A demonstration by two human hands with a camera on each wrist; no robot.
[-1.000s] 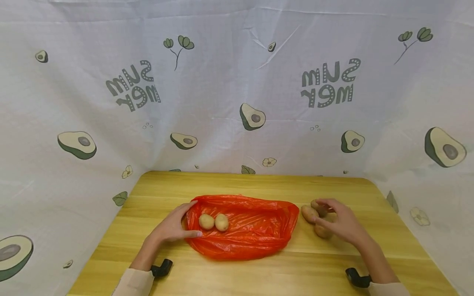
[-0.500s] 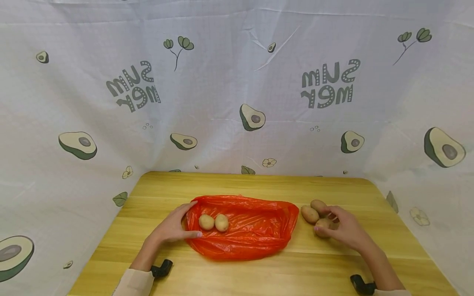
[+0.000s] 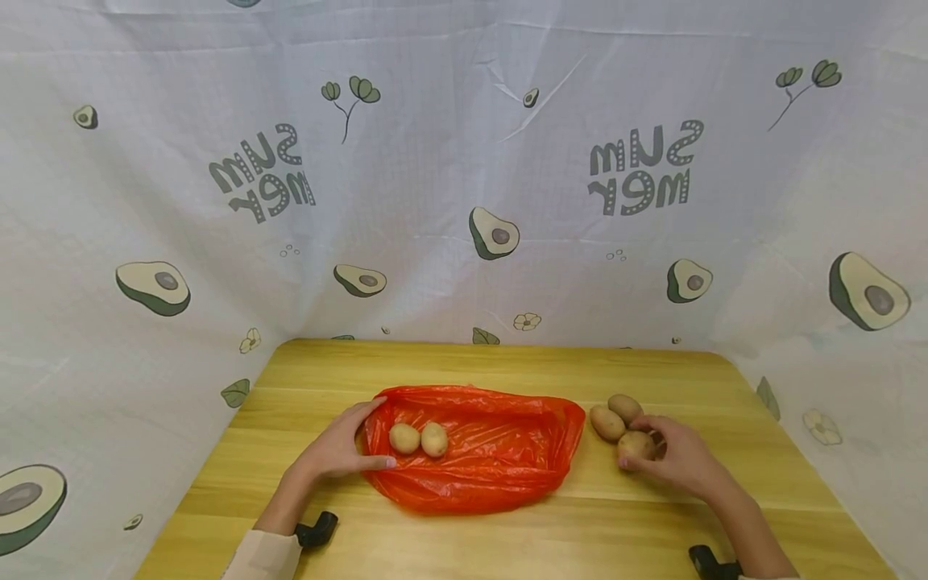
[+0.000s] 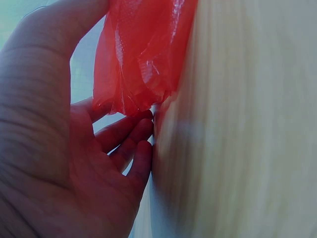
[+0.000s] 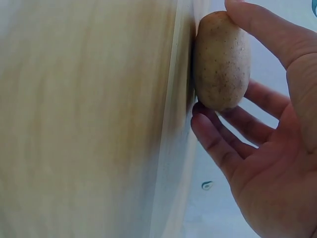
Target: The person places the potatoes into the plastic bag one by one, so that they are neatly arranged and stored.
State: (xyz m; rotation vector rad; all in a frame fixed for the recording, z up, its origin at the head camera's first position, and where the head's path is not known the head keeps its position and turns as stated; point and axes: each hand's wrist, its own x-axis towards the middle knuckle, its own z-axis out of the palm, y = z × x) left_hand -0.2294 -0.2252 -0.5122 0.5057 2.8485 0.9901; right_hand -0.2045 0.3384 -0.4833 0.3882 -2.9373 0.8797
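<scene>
A red plastic bag (image 3: 471, 493) lies with its mouth spread wide in the middle of the table. Inside, near its left end, two potatoes rest side by side, a left one (image 3: 403, 438) and a right one (image 3: 434, 440). My left hand (image 3: 335, 448) holds the bag's left end, thumb at the near rim and fingers at the far rim. Right of the bag, my right hand (image 3: 683, 461) grips a potato (image 5: 221, 62) between thumb and fingers, low at the tabletop. Beside it lie two more potatoes, one nearer the bag (image 3: 606, 422) and one farther back (image 3: 624, 407).
The wooden table (image 3: 464, 548) has rounded back corners. A white cloth (image 3: 435, 161) printed with avocados hangs behind it and along both sides. Each wrist wears a black camera mount, the left one (image 3: 316, 529) and the right one (image 3: 712, 562).
My right hand has moved from above the three potatoes toward the nearest one and taken it between thumb and fingers. The left hand and the bag stay in place.
</scene>
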